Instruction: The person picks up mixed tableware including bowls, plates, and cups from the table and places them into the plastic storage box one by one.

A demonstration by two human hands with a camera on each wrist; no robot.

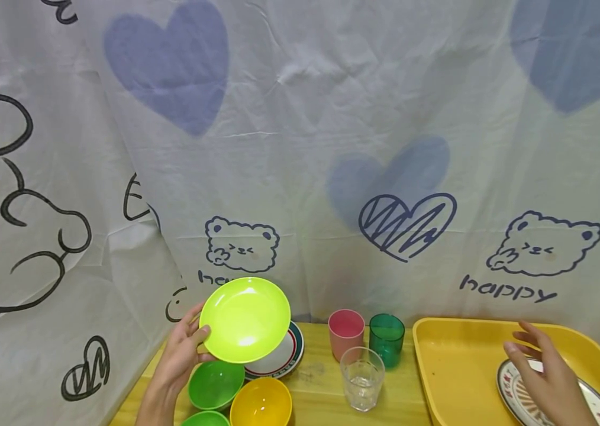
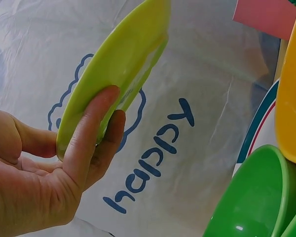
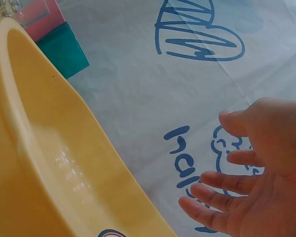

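A lime-green plate (image 1: 247,319) is raised and tilted above the bowls, its inner face toward the head camera. My left hand (image 1: 180,349) grips its left rim, thumb on the inner face; in the left wrist view the fingers (image 2: 91,128) lie along the underside. My right hand (image 1: 550,373) hangs over the yellow tub (image 1: 460,367), fingers spread and nothing held. Under that hand, a white plate with a patterned rim (image 1: 510,378) lies in the tub, partly hidden.
Below the lime-green plate stand green bowls (image 1: 216,384), a yellow bowl (image 1: 261,405) and a white plate with a dark rim (image 1: 284,361). A pink cup (image 1: 346,334), a green cup (image 1: 386,340) and a clear glass (image 1: 362,378) stand left of the tub. A printed curtain (image 1: 300,148) hangs behind.
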